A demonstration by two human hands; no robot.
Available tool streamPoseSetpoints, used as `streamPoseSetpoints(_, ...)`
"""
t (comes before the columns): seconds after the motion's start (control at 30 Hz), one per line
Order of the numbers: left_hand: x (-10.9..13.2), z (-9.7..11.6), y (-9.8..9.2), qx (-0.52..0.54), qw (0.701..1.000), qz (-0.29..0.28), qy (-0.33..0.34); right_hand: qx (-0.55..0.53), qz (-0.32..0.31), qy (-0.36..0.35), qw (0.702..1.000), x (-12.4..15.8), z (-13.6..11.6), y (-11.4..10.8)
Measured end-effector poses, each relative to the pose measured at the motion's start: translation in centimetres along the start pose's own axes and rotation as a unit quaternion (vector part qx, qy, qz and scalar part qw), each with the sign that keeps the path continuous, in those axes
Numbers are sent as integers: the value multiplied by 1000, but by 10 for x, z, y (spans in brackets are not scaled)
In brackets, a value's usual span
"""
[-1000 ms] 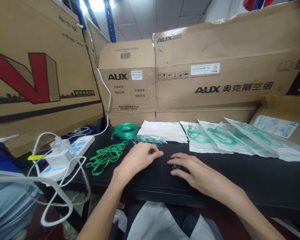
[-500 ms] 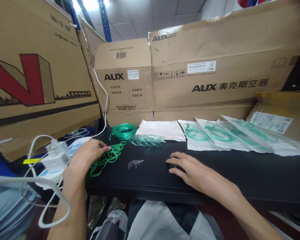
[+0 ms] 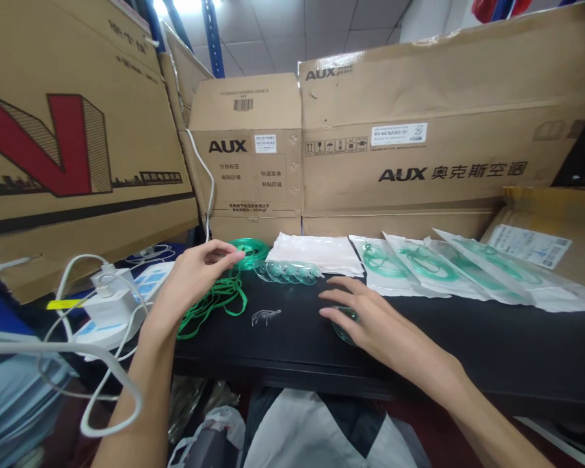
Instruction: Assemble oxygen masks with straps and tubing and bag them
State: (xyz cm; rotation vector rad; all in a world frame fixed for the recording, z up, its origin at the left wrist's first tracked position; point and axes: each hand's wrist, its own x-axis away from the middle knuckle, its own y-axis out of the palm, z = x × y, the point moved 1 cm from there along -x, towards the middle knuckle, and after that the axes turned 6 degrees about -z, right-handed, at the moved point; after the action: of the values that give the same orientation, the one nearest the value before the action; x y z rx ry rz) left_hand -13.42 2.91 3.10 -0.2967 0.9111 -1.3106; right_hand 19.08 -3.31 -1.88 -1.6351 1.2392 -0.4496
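Note:
My left hand [image 3: 199, 276] reaches over the green elastic cord [image 3: 217, 305] to the coil of green tubing [image 3: 253, 261]. Its fingers are bent but slightly apart, the thumb tip at the coil's near edge, with nothing visible between them. My right hand [image 3: 358, 311] is open, fingers spread just above a clear, green-tinted mask [image 3: 345, 331], which it partly covers. Several clear masks [image 3: 292, 273] lie in an overlapping row between the hands, farther back. In front of them is a small bunch of thin metal strips [image 3: 266, 316].
White pouches [image 3: 316, 250] lie behind the masks. To the right are several packs with green tubing [image 3: 414, 263]. White cables and chargers [image 3: 108, 302] crowd the left side by a power strip [image 3: 149, 283]. Cardboard boxes [image 3: 253, 169] stand along the back of the black table [image 3: 292, 351].
My left hand has moved off the green cord, forward and right to the coiled tubing. My right hand has lifted and spread its fingers, showing more of the mask beneath it.

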Motion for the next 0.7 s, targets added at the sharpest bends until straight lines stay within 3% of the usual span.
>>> streamPoseSetpoints(0.13, 1, 3, 2, 20, 998, -22, 49, -7, 37, -121, 992, -34, -30, -15)
streamPoseSetpoints(0.23, 3, 7, 2, 4, 996, -40, 74, 13, 77, -169, 983, -71, -48, -19)
streamPoseSetpoints(0.3, 4, 10, 2, -6, 994, -53, 91, 39, 58, -192, 979, -95, -56, -15)
streamPoseSetpoints(0.5, 6, 17, 3, -31, 993, -29, 112, 49, 9, -200, 979, -136, -68, -3)
streamPoseSetpoints(0.7, 11, 29, 7, -91, 990, 3, 107, 16, 60, -190, 980, -137, -66, -30)
